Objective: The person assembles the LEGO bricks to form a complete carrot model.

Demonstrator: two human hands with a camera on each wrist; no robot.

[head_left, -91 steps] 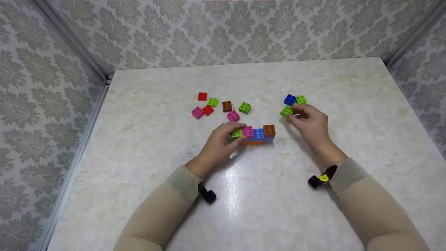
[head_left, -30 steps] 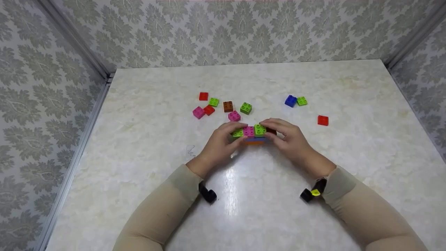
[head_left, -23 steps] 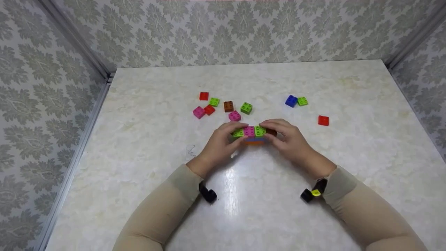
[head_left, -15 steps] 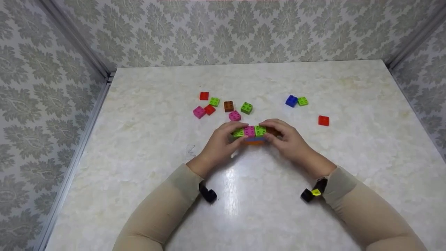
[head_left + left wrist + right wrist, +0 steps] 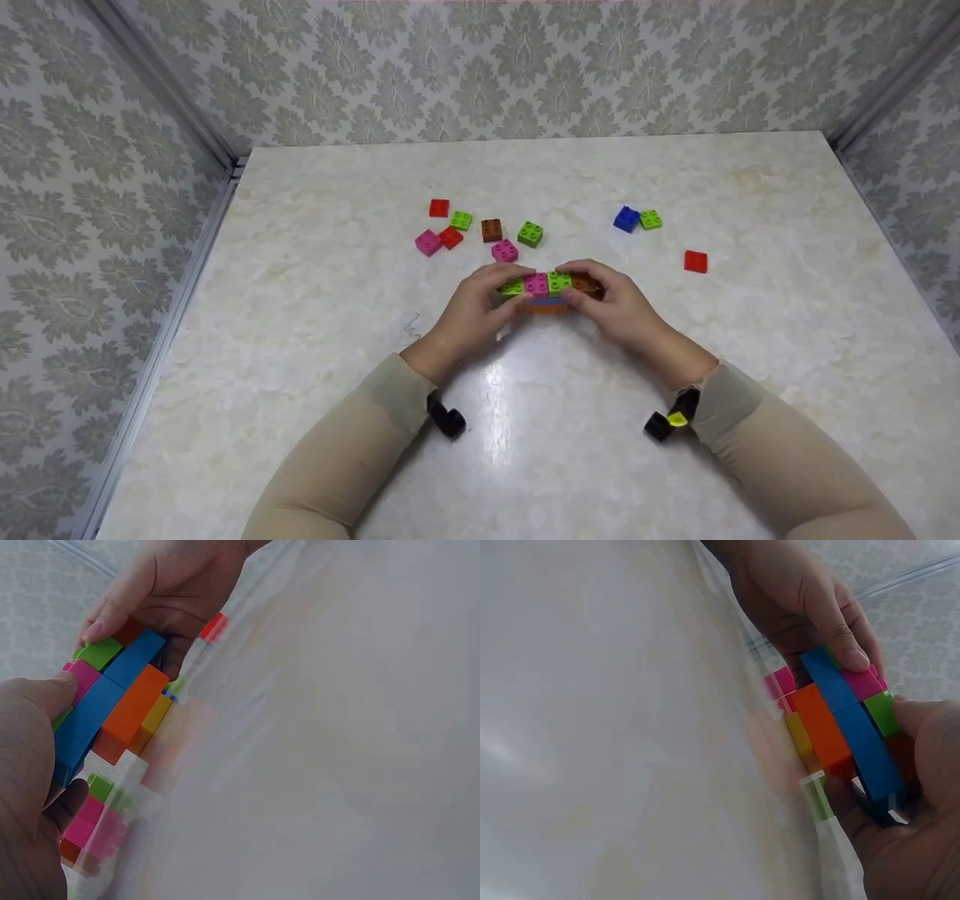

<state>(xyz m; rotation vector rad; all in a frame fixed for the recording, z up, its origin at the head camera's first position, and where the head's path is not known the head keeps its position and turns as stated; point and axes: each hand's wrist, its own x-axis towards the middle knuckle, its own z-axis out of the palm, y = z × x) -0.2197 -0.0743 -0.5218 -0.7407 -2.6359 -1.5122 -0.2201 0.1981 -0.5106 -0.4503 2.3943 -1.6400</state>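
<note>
Carried in from the right over the past three seconds, a lime brick (image 5: 559,283) now sits in the top row of a multicoloured brick assembly (image 5: 536,286), the right hand (image 5: 626,311) having followed it there. Both hands grip the assembly, fingers curled around the far side and thumbs on the near side; the left hand (image 5: 469,309) covers its left end, while the right partly screens a brown brick (image 5: 583,283). Midway between the left and right edges of the worktop (image 5: 300,225), the assembly's long axis runs roughly parallel to the far edge, studs up, above two blue bricks (image 5: 135,662), an orange brick (image 5: 136,706) and a yellow brick (image 5: 152,722). Beside the left wrist, a scribble (image 5: 410,325) is too faint to read. Seven loose bricks (image 5: 491,230) lie toward the far edge, a pink brick (image 5: 505,250) just beyond the assembly. Farther right are a blue brick (image 5: 626,219), a second lime brick (image 5: 650,220) and, nearest the right edge, a red brick (image 5: 695,261).
</note>
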